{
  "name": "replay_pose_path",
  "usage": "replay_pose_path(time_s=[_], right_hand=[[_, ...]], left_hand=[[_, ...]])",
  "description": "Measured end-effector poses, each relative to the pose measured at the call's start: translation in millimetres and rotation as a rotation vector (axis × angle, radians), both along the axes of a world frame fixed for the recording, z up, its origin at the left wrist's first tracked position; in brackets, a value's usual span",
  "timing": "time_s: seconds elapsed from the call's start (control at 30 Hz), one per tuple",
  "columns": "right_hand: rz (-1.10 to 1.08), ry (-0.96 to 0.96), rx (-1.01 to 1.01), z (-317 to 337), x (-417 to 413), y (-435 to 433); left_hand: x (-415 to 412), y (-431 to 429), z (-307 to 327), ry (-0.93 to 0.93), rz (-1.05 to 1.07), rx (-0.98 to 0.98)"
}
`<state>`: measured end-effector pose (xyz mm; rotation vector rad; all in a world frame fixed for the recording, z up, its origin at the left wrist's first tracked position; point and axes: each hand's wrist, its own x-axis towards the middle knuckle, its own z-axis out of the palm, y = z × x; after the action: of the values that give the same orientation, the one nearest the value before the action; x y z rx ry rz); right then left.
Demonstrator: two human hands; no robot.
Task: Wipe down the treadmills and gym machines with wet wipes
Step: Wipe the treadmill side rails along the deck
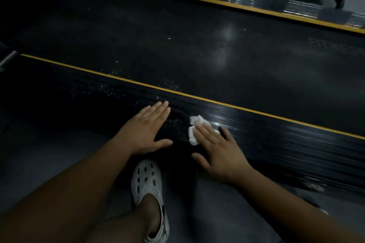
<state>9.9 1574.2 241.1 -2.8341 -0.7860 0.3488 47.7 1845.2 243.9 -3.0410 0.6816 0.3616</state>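
A black treadmill lies across the view, with a wide belt (197, 51) between two ribbed side rails edged in yellow. My right hand (219, 152) presses a crumpled white wet wipe (194, 127) flat onto the near side rail (276, 136), fingers spread over it. My left hand (146, 130) rests flat and empty on the same rail just left of the wipe, fingers together. Pale dust specks lie on the rail left of my hands; the rail right of the wipe looks glossy and wet.
My foot in a white perforated clog (150, 193) stands on the grey floor (49, 160) below my hands. The far side rail (256, 0) with its yellow stripe runs along the top. A dark machine base with a foot (339, 0) stands at the upper right.
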Motion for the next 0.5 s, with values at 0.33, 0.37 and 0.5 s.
replay_pose_path(time_s=[0.33,0.37,0.5], right_hand=[[0.070,0.011,0.008,2,8,23],[0.025,-0.008,-0.029,2,15,12],[-0.211,0.013,-0.008,4,50,37]], left_hand=[[0,0,-5,-0.008,-0.001,-0.033],[-1,-1,-6,-0.017,-0.004,-0.023],[-2,0,-8,-0.056,-0.013,-0.021]])
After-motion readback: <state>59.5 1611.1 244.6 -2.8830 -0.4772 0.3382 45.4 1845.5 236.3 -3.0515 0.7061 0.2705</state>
